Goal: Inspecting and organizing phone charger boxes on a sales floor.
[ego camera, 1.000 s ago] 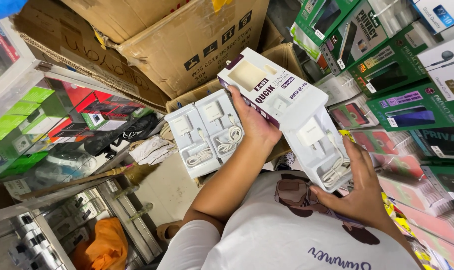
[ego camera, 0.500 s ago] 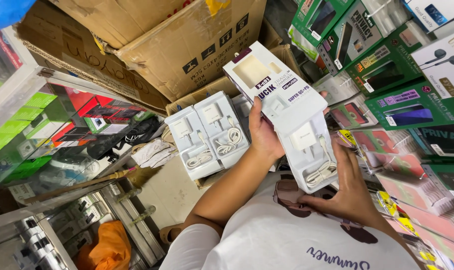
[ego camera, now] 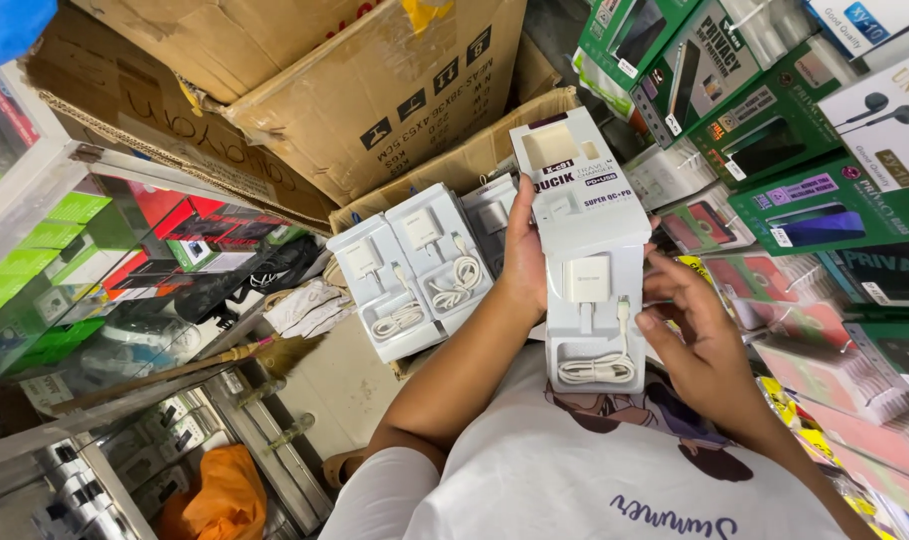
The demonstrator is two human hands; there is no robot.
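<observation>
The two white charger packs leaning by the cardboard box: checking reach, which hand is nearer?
Left. The left hand is just beside the charger packs; the right hand is beyond the held pack.

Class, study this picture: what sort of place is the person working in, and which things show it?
Probably a phone-accessory shop or its stockroom. The left hand holds a white boxed charger, more charger packs lie stacked nearby, green packaged accessories hang to the right, and cardboard cartons pile up behind.

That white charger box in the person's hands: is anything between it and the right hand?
Nothing visible. The left hand grips the white charger box by its left edge. The right hand is beside the right edge, its fingers at or nearly touching the box, with no object between.
</observation>
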